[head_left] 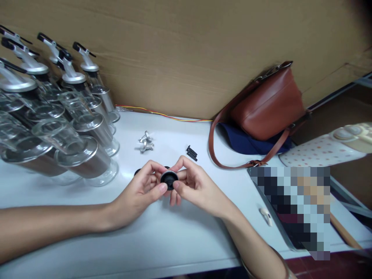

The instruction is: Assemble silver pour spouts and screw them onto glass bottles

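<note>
Between my two hands is a small round black stopper-like part with a silvery rim [169, 180], its dark hollow side facing me. My left hand [147, 184] pinches it from the left with thumb and fingers. On its right edge, the thumb and fingers of my right hand [196, 186] press it too. Just behind the fingers another black piece [137, 171] shows in part on the table. Farther back lie silver metal spout-like pieces [146, 142], with a few short black sticks [192, 152] to their right.
Several glass bottles with metal sleeves and silver pour spouts [87, 155] crowd the left. A brown leather bag [269, 104] rests on dark blue cloth [238, 139] at the back right. Nearby are a dotted white bottle [316, 149], a blurred-out tablet [273, 209] and a white earbud [265, 216].
</note>
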A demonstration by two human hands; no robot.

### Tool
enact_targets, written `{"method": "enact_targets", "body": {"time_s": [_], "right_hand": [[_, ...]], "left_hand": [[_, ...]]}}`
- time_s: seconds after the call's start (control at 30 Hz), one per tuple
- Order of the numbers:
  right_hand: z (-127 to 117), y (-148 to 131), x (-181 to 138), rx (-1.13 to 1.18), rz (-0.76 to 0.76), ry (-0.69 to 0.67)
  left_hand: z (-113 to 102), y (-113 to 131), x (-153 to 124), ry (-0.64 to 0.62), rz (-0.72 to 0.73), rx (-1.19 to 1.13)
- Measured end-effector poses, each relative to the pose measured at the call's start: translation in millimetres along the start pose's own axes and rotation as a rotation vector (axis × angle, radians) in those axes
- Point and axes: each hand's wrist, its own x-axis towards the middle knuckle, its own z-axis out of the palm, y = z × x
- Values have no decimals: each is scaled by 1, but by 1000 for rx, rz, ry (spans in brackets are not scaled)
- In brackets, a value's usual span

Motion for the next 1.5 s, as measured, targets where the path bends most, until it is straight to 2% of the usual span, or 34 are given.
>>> {"method": "enact_targets", "body": {"time_s": [0.27, 0.63, 0.8, 0.9, 1.0, 1.1, 1.17, 1.37, 1.5], "right_hand": [[4, 0, -2, -121, 1, 18], [7, 3, -3, -177, 34, 36], [6, 4, -3, -218, -57, 40], [4, 3, -3, -237, -149, 38], [0, 2, -3, -217, -250, 68], [-4, 6, -2, -232, -331, 137], [-6, 9, -2, -270, -363, 163], [-8, 12, 0, -416, -404, 218], [-8, 9, 0, -475, -376, 194]], "left_hand": [[0, -7, -2, -58, 35, 16], [1, 1, -3, -34, 12, 191], [1, -1, -3, 15, 31, 192], [1, -1, -3, 96, 110, 222], [0, 0, -4, 162, 288, 292], [1, 0, -5, 183, 425, 356], [1, -1, -6, 188, 450, 373], [1, -2, -4, 177, 343, 310], [1, 1, -1, 153, 279, 305]]}}
